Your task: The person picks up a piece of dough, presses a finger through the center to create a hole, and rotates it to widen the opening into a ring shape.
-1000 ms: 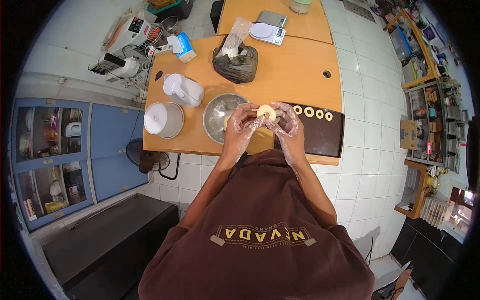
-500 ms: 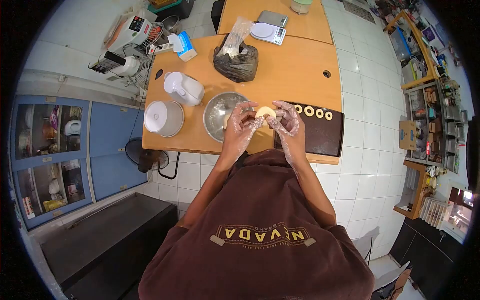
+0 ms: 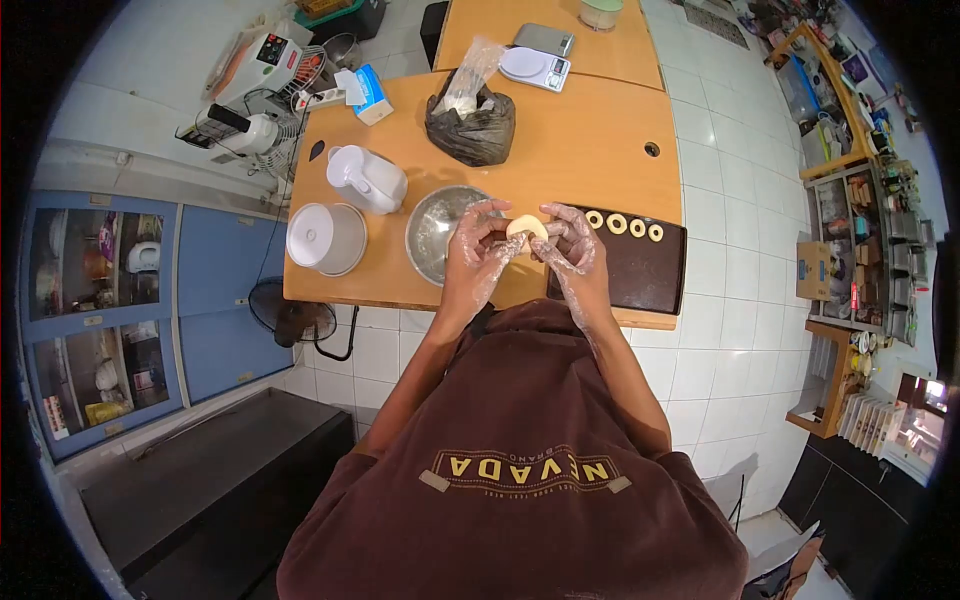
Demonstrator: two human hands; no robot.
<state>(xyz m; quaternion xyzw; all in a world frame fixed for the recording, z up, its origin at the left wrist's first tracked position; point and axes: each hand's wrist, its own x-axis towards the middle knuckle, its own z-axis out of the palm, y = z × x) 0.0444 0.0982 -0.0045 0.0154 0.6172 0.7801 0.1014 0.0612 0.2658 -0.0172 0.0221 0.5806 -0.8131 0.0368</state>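
A pale dough ring [image 3: 527, 228] is held up between both hands, above the table's front edge. My left hand [image 3: 476, 255], dusted with flour, pinches its left side. On the other side my right hand [image 3: 579, 252], also floury, grips the ring with thumb and fingers. Just left of the hands, a steel bowl [image 3: 425, 235] stands partly hidden by my left hand. A dark baking tray [image 3: 640, 272] lies to the right, with several small dough rings [image 3: 617, 224] in a row along its far side.
A white pitcher [image 3: 370, 180] and a round white container [image 3: 327, 238] stand at the table's left. Farther back are a black plastic bag [image 3: 470, 133], a blue box [image 3: 371, 95] and a white scale [image 3: 536, 68]. A fan [image 3: 292, 312] stands beside the table.
The dough ring has shifted slightly left between the fingers, and its hole is less visible. Both hands still hold it in nearly the same place.
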